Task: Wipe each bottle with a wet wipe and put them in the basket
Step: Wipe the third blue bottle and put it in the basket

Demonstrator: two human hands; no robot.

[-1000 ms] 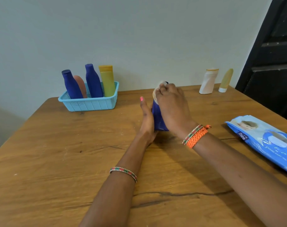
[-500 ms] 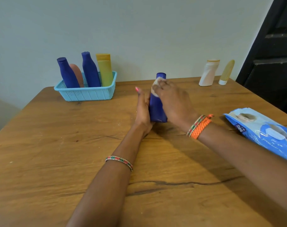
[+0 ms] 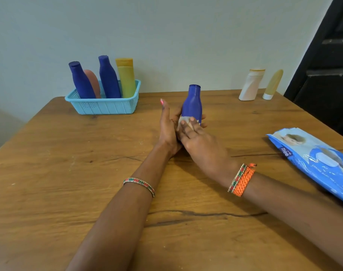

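Observation:
A dark blue bottle (image 3: 192, 103) stands upright at the middle of the wooden table (image 3: 49, 173). My left hand (image 3: 167, 128) grips its lower part from the left side. My right hand (image 3: 200, 142) presses a crumpled white wet wipe (image 3: 183, 121) against the bottle's lower front. The bottle's base is hidden behind my hands. A light blue basket (image 3: 104, 105) at the back left holds two blue bottles (image 3: 81, 81), a pink one (image 3: 92, 82) and a yellow tube (image 3: 125, 77).
A white bottle (image 3: 250, 85) and a pale yellow bottle (image 3: 272, 85) stand at the back right near the wall. A blue pack of wet wipes (image 3: 315, 161) lies at the right edge. A dark door (image 3: 327, 65) is on the right.
My right hand with the wipe slid down from the bottle's cap to its lower body, leaving the neck and cap uncovered. My left hand kept its hold.

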